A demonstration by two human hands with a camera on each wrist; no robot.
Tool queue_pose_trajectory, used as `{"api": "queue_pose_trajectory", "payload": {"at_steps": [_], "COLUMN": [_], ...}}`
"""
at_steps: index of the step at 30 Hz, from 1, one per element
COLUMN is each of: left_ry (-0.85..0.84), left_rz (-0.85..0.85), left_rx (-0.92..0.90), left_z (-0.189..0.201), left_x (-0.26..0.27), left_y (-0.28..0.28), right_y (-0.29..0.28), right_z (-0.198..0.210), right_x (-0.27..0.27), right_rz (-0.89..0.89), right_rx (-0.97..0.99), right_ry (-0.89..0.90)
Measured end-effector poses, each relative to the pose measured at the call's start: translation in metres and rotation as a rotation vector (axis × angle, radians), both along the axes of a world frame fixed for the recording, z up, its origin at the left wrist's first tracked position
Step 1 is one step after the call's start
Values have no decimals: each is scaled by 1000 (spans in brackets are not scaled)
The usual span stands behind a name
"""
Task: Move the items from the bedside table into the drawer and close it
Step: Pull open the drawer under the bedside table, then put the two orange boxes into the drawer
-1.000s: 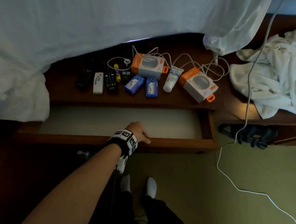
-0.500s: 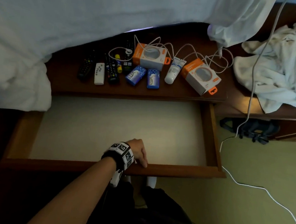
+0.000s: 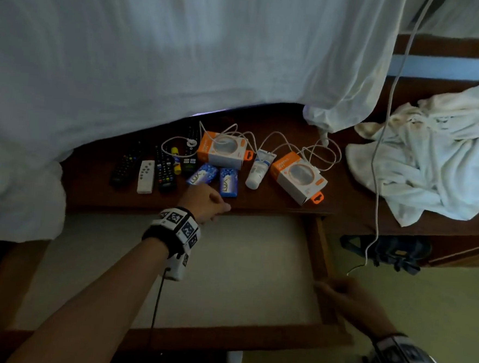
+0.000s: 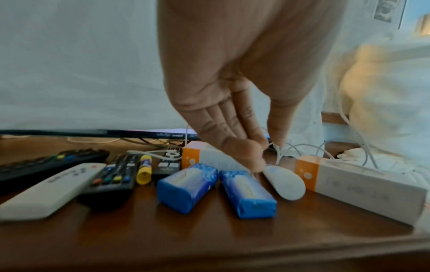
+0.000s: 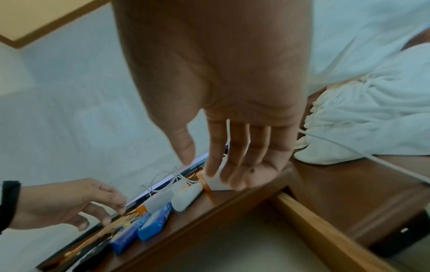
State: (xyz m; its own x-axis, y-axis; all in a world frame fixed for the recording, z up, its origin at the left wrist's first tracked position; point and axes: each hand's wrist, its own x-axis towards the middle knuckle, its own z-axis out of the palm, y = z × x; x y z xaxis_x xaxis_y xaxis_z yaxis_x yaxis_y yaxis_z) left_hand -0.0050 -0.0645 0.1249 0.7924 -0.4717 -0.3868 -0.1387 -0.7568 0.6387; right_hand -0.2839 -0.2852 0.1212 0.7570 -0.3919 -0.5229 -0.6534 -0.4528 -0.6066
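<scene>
The wooden drawer point(image 3: 322, 252) stands pulled out below the bedside table point(image 3: 259, 204), its pale inside bare. On the table lie several remotes point(image 3: 164, 169), a white remote point(image 3: 146, 172), a yellow tube point(image 3: 176, 164), two blue soap bars point(image 3: 228, 182) point(image 4: 186, 185), a white tube point(image 3: 259, 170), two orange-and-white boxes point(image 3: 299, 177) point(image 3: 223, 150) and white cables point(image 3: 319, 153). My left hand point(image 3: 206, 200) hovers over the table's front edge near the blue bars, fingers relaxed and holding nothing. My right hand point(image 3: 346, 298) is above the drawer's right corner, fingers straight and empty.
A white bed sheet point(image 3: 157, 48) overhangs the table's back and left. A crumpled white towel point(image 3: 437, 167) lies on the ledge to the right. A white cable point(image 3: 378, 191) hangs down to the green floor. Dark sandals point(image 3: 389, 251) sit under the ledge.
The drawer was pulled further out. My left hand let go of the drawer front and moved up to the table's edge. My right hand has come into view at the lower right.
</scene>
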Motion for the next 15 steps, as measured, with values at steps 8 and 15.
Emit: {"api": "queue_pose_trajectory", "payload": {"at_steps": [8, 15], "left_ry": [-381, -127], "left_rz": [175, 343], "left_rx": [80, 140], "left_z": [19, -2], "left_x": [75, 137], "left_y": [-42, -48], "right_y": [-39, -52], "right_z": [-12, -25], "right_x": [138, 184], "right_rz": [-340, -369], "right_rx": [-241, -324], "right_ry": [-202, -62]}}
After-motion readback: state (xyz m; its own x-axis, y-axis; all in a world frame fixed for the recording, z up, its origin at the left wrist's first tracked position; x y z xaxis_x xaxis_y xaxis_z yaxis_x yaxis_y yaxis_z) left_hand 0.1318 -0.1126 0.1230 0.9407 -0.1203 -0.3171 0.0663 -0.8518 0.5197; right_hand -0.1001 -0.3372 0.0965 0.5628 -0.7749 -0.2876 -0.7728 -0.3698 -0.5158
